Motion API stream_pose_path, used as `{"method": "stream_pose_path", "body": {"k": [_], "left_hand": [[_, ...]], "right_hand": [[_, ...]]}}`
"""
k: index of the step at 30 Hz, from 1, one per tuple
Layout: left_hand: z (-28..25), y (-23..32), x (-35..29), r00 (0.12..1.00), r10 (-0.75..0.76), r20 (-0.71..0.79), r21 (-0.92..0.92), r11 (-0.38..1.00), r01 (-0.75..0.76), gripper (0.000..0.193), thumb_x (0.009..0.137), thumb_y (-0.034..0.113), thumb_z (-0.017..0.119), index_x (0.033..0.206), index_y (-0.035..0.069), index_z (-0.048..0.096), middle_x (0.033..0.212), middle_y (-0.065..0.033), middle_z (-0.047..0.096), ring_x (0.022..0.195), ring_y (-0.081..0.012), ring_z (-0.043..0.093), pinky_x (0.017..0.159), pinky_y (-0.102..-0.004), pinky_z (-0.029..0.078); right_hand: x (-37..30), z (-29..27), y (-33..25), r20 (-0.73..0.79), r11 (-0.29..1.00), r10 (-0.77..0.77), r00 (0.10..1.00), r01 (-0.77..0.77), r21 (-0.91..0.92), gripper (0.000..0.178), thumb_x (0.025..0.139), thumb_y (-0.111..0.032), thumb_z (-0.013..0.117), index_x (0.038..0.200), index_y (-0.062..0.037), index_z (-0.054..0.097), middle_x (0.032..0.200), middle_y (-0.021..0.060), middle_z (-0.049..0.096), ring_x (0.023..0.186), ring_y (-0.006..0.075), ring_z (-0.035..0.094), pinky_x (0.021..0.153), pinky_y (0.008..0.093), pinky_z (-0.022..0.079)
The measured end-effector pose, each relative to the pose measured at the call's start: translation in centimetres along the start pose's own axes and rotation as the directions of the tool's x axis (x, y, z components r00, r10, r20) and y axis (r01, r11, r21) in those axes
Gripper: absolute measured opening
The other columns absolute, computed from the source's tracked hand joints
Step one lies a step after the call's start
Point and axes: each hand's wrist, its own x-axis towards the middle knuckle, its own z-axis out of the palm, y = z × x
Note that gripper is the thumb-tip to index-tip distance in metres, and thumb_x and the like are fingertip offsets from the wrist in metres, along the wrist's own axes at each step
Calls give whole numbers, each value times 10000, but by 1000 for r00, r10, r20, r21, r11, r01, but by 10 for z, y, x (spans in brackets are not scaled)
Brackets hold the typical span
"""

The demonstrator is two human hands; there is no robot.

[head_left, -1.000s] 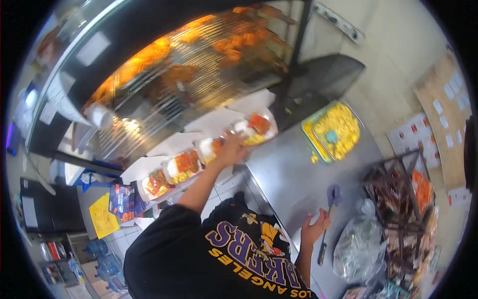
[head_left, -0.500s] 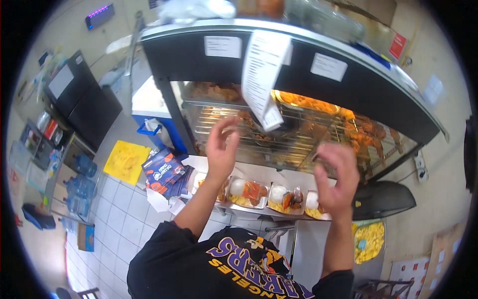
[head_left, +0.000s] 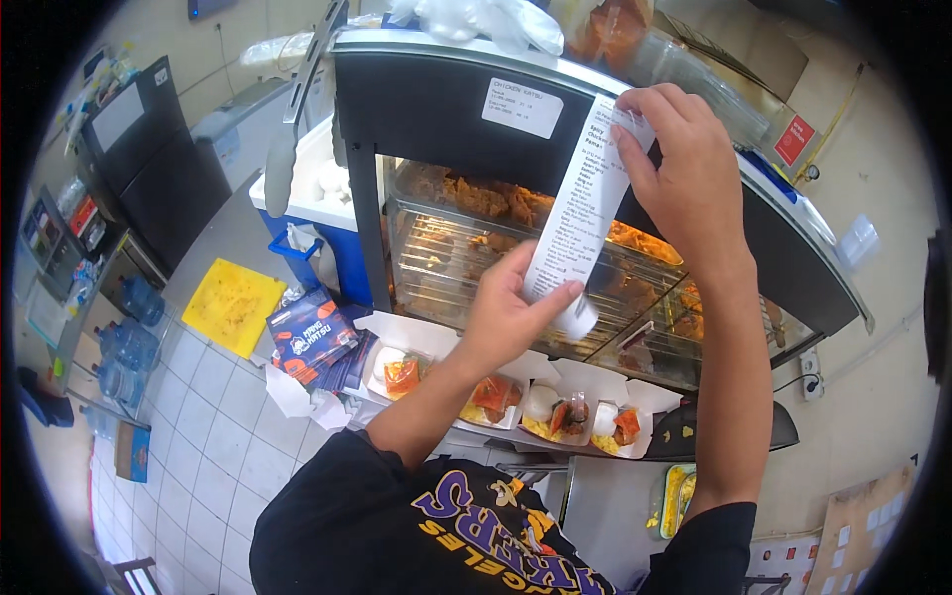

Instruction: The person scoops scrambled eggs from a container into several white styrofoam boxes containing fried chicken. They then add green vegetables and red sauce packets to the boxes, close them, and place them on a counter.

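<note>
A long white printed receipt hangs down the black front of a glass food warmer. Near its top edge my right hand pinches it between thumb and fingers. Lower down, my left hand grips the strip by its left side, close to the curled bottom end. Below my hands several open white boxes stand in a row, each with rice, yellow food and a reddish topping; one is the food box, another the right-end box. Fried pieces lie on trays behind the glass.
Left of the warmer stand a blue and white cooler box, a yellow sheet and a stack of dark blue printed cartons. A tray of yellow food sits at lower right. Tongs hang at the warmer's left corner.
Both hands were apart from the receipt, raised on either side of it. Now they hold it, the right hand having moved up and the left inward. The view has shifted too.
</note>
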Motion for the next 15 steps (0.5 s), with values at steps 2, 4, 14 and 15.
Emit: {"method": "stream_pose_path", "body": {"k": [2,4,14,15], "left_hand": [[1,-5,-13,999,-49,-2,21,999,49,303,844,34,627,1131,-24,552,1038,-74,637,921,-109,600,810,-249,474],[-2,-2,-23,997,-70,13,8,998,70,300,851,41,620,1137,-24,556,1037,-76,640,914,-106,600,801,-248,476],[-9,-4,-50,985,-164,43,17,986,164,249,889,72,580,1116,-32,581,1012,-68,649,891,-86,593,785,-243,477],[-9,-4,-52,987,-157,40,23,988,156,240,892,81,577,1106,-29,587,998,-66,652,882,-84,592,774,-241,478]], "right_hand": [[-2,-1,-1,5,1000,13,1000,-13,-10,182,743,-119,647,905,-45,606,871,82,592,847,271,559,753,388,443],[-1,-1,-2,0,1000,-7,1000,7,-24,185,743,-119,649,906,-45,606,874,82,594,852,270,562,757,389,444],[-5,5,3,-40,999,33,999,-35,-35,186,761,-125,648,931,-48,632,892,77,618,872,260,576,783,392,452],[-5,5,3,-43,998,41,998,-43,-36,184,764,-123,646,931,-48,635,893,77,619,871,258,577,783,391,454]]}}
